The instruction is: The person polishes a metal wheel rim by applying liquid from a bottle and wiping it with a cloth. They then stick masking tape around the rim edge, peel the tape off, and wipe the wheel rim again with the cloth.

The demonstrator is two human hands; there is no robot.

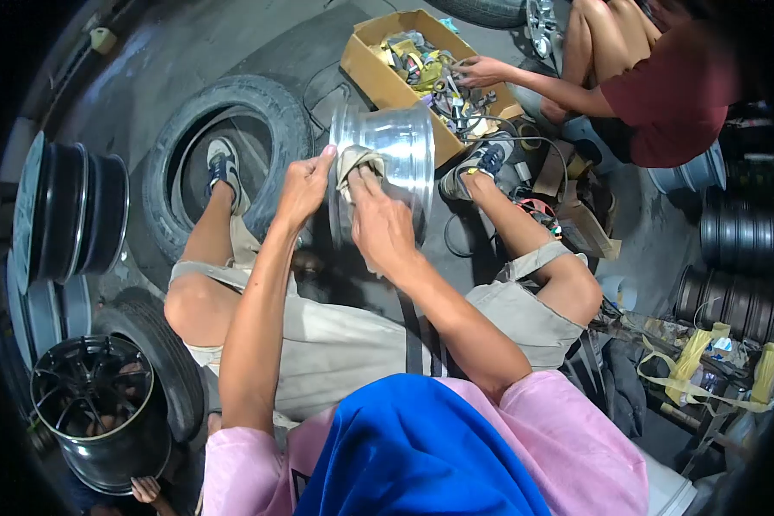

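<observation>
A shiny silver wheel rim (396,142) stands between my knees, its barrel turned toward me. My left hand (304,187) grips the rim's left edge, with the thumb pointing up along the lip. In my right hand (382,225) is a folded beige cloth (359,163), pressed by the fingers against the barrel near the left lip. The lower part of the wheel rim is partly hidden behind my right hand and forearm.
A tyre (165,185) lies around my left foot. Ahead is a cardboard box (387,84) of assorted items, with a co-worker's hand (482,71) in it. Dark rims (95,211) stack at left; a black spoked wheel (103,447) has another person's hand (144,489) beside it.
</observation>
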